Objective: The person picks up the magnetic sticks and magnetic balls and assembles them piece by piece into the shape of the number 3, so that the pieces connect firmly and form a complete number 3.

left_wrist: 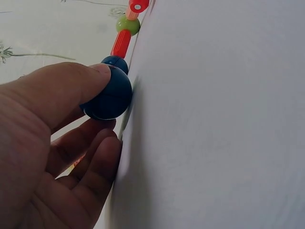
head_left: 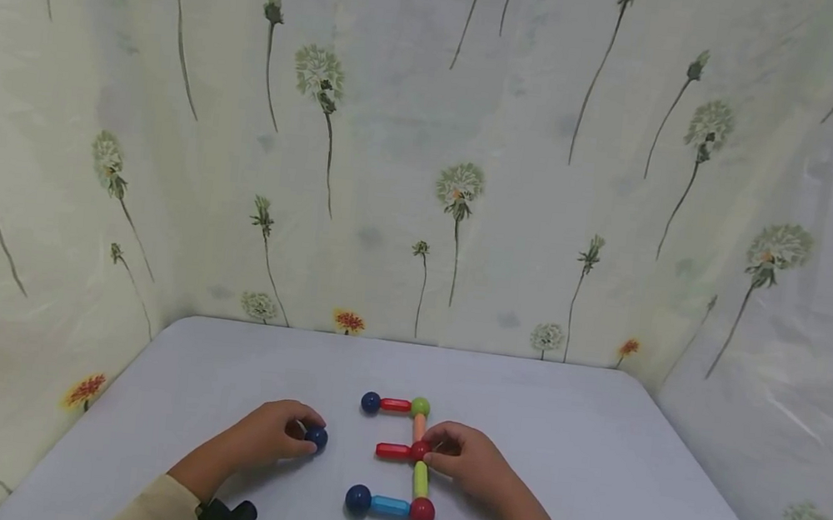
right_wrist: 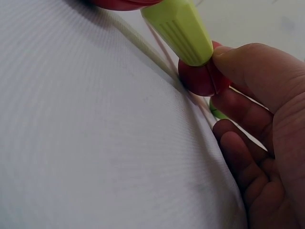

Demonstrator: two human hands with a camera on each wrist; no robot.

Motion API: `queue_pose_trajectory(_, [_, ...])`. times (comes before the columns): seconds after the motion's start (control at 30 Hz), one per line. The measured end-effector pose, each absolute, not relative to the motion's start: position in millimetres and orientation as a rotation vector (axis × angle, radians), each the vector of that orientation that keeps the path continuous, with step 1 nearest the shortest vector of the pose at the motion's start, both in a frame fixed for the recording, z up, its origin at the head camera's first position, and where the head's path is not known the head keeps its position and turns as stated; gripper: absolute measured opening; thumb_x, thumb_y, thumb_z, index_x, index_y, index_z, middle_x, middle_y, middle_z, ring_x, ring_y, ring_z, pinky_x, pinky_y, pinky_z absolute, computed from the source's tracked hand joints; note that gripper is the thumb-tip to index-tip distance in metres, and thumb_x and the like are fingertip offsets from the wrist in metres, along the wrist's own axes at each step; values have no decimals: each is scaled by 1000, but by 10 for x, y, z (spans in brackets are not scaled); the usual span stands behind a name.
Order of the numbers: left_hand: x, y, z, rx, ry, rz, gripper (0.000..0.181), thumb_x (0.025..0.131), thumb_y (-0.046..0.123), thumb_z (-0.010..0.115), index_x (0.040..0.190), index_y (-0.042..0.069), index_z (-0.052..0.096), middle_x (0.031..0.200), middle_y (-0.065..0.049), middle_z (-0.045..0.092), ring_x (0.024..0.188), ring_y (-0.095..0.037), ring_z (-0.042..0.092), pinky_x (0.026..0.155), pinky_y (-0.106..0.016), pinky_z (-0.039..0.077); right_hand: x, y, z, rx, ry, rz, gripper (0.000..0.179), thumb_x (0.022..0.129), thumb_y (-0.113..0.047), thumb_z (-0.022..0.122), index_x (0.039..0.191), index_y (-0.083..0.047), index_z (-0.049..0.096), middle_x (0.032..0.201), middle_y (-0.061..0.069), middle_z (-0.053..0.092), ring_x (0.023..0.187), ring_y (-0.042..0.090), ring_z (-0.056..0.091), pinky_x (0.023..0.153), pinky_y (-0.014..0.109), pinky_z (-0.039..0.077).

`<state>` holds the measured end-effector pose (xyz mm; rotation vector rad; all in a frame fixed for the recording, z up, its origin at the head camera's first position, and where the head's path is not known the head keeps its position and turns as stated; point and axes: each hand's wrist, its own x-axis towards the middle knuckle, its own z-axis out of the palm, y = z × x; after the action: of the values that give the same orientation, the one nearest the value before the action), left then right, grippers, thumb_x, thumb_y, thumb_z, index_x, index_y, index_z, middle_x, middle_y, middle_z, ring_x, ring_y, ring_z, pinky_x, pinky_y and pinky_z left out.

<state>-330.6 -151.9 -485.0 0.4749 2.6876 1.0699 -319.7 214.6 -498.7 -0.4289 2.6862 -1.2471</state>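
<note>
My left hand (head_left: 272,430) pinches a dark blue ball (head_left: 316,437) between thumb and fingers, left of a flat figure of rods and balls. In the left wrist view that blue ball (left_wrist: 110,98) fills the fingertips. My right hand (head_left: 472,462) grips the figure's middle red ball (head_left: 420,451). From this ball a red rod (head_left: 393,452) points left with its outer end bare. An orange rod (head_left: 419,426) runs up to a green ball (head_left: 421,407); a yellow-green rod (head_left: 421,480) runs down to another red ball (head_left: 422,513).
A top red rod (head_left: 396,404) ends in a blue ball (head_left: 370,403). The bottom light blue rod (head_left: 389,506) ends in another blue ball (head_left: 358,500). All lie on a white table (head_left: 559,424) before a flower-patterned curtain (head_left: 395,166). Each wrist wears a black device (head_left: 229,517).
</note>
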Motion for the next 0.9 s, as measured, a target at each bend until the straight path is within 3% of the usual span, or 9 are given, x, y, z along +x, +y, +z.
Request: queue_pose_trajectory(0.9, [-3305, -1386, -4847, 436, 2708, 1063, 30, 88, 23, 85, 116, 22, 74, 107, 5, 70, 96, -14, 64, 90, -44, 57, -3226, 2163, -5023, -414, 2677, -1264, 27, 90, -34, 83, 114, -25, 73, 105, -6, 71, 100, 17, 64, 86, 36, 58])
